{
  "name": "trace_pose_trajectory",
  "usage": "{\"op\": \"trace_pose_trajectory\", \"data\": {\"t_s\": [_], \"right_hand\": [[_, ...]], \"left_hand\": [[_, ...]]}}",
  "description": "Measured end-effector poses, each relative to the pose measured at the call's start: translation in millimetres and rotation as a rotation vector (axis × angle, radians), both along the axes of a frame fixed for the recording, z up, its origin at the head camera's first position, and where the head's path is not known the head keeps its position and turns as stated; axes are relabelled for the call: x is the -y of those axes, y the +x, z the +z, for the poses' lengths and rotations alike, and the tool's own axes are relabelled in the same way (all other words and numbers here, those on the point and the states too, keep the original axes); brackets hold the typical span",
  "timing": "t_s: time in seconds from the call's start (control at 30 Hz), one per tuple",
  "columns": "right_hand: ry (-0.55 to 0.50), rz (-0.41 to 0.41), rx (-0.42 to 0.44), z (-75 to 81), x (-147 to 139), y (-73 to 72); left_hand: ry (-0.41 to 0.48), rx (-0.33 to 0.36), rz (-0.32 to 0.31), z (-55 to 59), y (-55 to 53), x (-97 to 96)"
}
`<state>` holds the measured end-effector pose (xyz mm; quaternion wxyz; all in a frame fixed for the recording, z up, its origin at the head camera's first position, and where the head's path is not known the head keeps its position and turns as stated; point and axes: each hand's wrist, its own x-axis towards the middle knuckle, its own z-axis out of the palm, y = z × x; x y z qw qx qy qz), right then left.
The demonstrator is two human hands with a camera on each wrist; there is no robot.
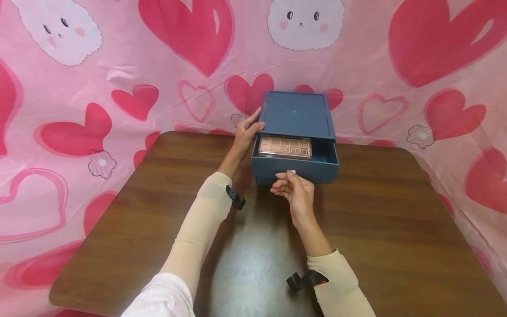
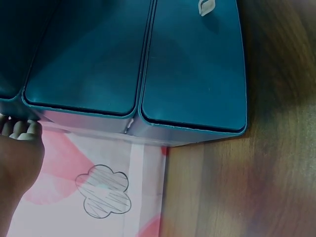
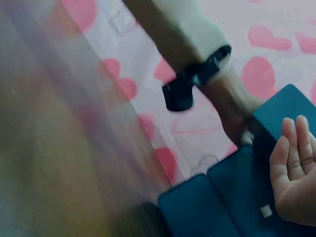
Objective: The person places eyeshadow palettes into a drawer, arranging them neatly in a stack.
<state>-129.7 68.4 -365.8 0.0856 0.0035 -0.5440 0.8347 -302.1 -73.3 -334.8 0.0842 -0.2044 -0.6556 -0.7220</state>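
A blue drawer cabinet (image 1: 295, 112) stands at the far side of the table, its top drawer (image 1: 318, 172) pulled partly out. Inside that drawer, on the left, lies an eyeshadow palette (image 1: 284, 147) with lettering across its clear lid. My left hand (image 1: 246, 132) rests against the cabinet's upper left edge, fingers extended along it and thumb near the front corner. At the middle of the drawer front, my right hand (image 1: 299, 193) pinches a small white pull tab (image 1: 292, 171). Lower drawer fronts (image 2: 195, 74) look closed in the left wrist view; one carries a white tab (image 2: 206, 7).
The brown wooden table (image 1: 376, 229) extends in front and to both sides of the cabinet. A pink cloth (image 1: 253, 57) printed with hearts hangs close behind. Black wrist cameras (image 1: 237, 201) are strapped over the sleeves.
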Motion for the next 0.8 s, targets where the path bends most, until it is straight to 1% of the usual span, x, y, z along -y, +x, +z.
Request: {"op": "trace_pose_trajectory", "data": {"t_s": [0.17, 0.27, 0.37, 0.47, 0.57, 0.67, 0.73, 0.8], "right_hand": [[0.048, 0.004, 0.042, 0.2, -8.0, -20.4], [0.073, 0.018, 0.059, 1.5, -14.1, -33.6], [0.095, 0.038, 0.075, 4.2, -21.3, -46.5], [0.115, 0.040, 0.087, 7.1, -27.5, -57.6], [0.129, 0.047, 0.096, 10.2, -31.1, -64.2], [0.139, 0.072, 0.100, 12.5, -33.0, -65.9], [0.140, 0.124, 0.098, 13.2, -35.9, -65.3], [0.146, 0.198, 0.099, 13.1, -41.7, -62.1]], "left_hand": [[0.010, 0.025, -0.012, -1.8, 1.3, -1.5], [0.005, 0.021, 0.011, -3.2, 1.6, -4.6], [0.004, 0.020, 0.016, -4.0, 1.6, -8.4], [-0.008, 0.015, 0.010, -3.3, 1.2, -11.6], [-0.019, 0.012, 0.001, -0.9, 0.9, -12.7], [-0.019, 0.010, -0.002, 1.1, 0.7, -12.3], [-0.023, 0.006, 0.010, 1.7, 0.9, -11.5], [-0.029, 0.011, 0.026, 0.9, 3.5, -11.2]]}}
